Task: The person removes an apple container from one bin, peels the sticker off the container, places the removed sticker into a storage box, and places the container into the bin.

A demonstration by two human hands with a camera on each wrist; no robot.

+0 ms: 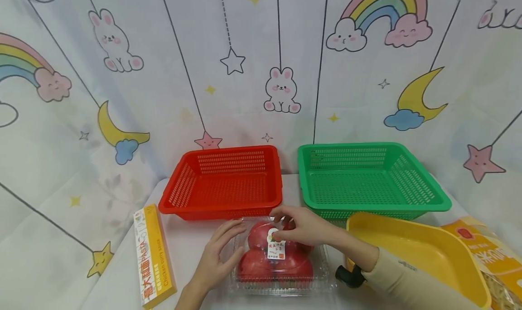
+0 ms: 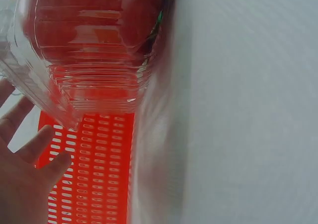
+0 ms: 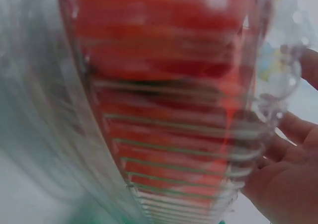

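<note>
A clear plastic clamshell box [image 1: 322, 273] holding several large, round red fruits [image 1: 256, 267] sits at the front middle of the table. On its lid is a white label [image 1: 276, 251] with red print. My left hand [image 1: 218, 251] is at the box's left side, fingers loosely spread, fingertips right at the lid's edge. From the right, my right hand [image 1: 302, 226] reaches over the lid, its fingers bent loosely and thumb beside the label. In the left wrist view the fingers [image 2: 37, 144] lie apart near the box's rim. The right wrist view shows relaxed fingers [image 3: 293, 129] close beside the plastic.
Behind the box stand a red basket [image 1: 228, 212] and a green basket [image 1: 367, 207]. To the left lies a pasta box [image 1: 152, 255]. A yellow tray [image 1: 424, 255] and an orange food bag [image 1: 493, 255] are on the right. A patterned curtain [image 1: 244, 101] hangs behind.
</note>
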